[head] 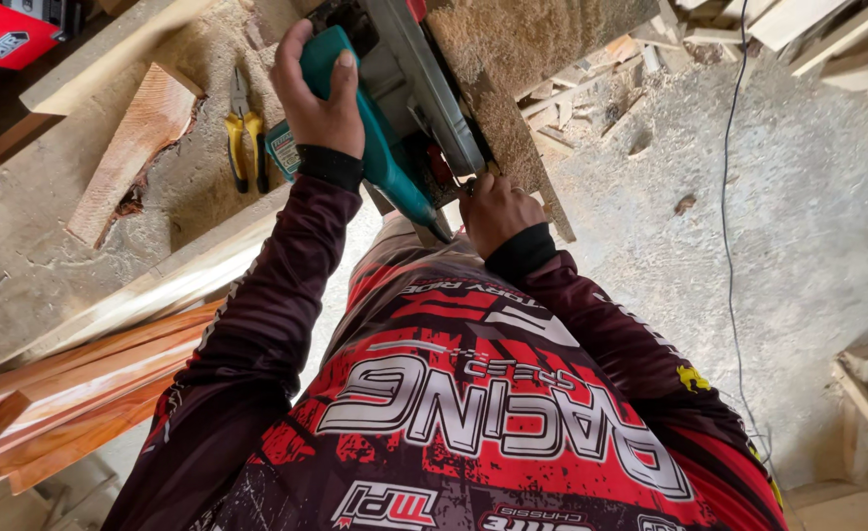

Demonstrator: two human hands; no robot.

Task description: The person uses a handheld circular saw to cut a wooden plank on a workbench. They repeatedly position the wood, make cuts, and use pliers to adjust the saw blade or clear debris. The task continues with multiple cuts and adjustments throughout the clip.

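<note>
The left hand [318, 93] has its grip clenched around the teal handle of a power saw [385, 118], fingers wrapped over the top of the handle, thumb side toward the body. The saw's grey metal body runs up and away from that grip toward the top edge of the view. Just to the right of the handle's lower end, the right hand [498, 211] is closed at the underside of the saw, fingertips pinched on a small part there; what it pinches is too hidden to tell. Touching the saw beyond the right hand, a sawdust-coated board [513, 108] slants downward. To the left of the left grip, yellow-handled pliers [245, 133] lie on the dusty tabletop [21, 246], with a wedge of cut wood [134, 147] farther left. Below that, reddish wooden strips [80, 393] are stacked. Well to the right, a thin black cable [727, 197] trails across the concrete floor [808, 226].
</note>
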